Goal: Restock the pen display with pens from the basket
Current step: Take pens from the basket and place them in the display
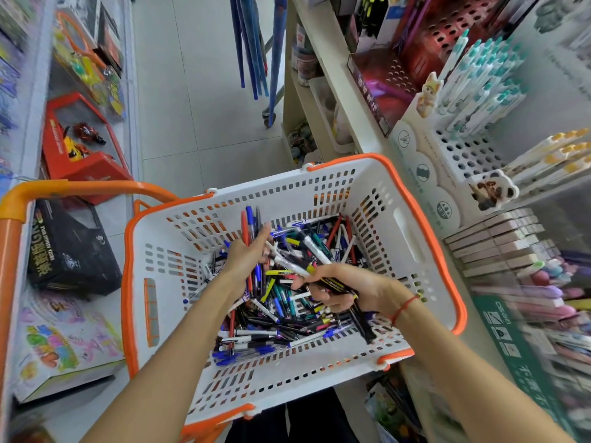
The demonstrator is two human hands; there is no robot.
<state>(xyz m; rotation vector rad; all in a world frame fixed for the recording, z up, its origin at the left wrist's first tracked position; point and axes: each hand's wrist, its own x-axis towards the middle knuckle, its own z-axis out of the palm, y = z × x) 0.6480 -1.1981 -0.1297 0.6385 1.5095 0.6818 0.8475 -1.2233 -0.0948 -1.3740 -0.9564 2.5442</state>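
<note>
Down between two shop shelves, a white basket point(396, 231) with an orange rim sat in front of the person, its slotted walls showing bits of colour behind them. Loose pens point(287, 318) lay heaped across its floor in a tangle of blue, black, red, green and yellow barrels, with a row of blue-capped ones near the front wall.

Both hands were down inside the basket. The left hand point(248, 254) reached into the far side of the heap, fingers curled around a few upright pens, a red one and a blue one standing above the fingertips. The right hand point(343, 290) was closed around a bundle of pens point(332, 284), among them a black one with a yellow band and a white one with a yellow tip, their ends sticking out past the thumb toward the middle of the basket and the darker ends trailing back under the palm. A red string bracelet point(404, 306) circled the right wrist.

To the right, the pen display point(460, 155) stood on the shelf: a white rack full of holes, with teal-capped white pens point(483, 81) in its upper rows, yellow-capped ones point(556, 155) lower down, and many holes bare. An orange handle point(80, 187) curved at the left, beside boxed toys point(76, 145) on the opposite shelf
</note>
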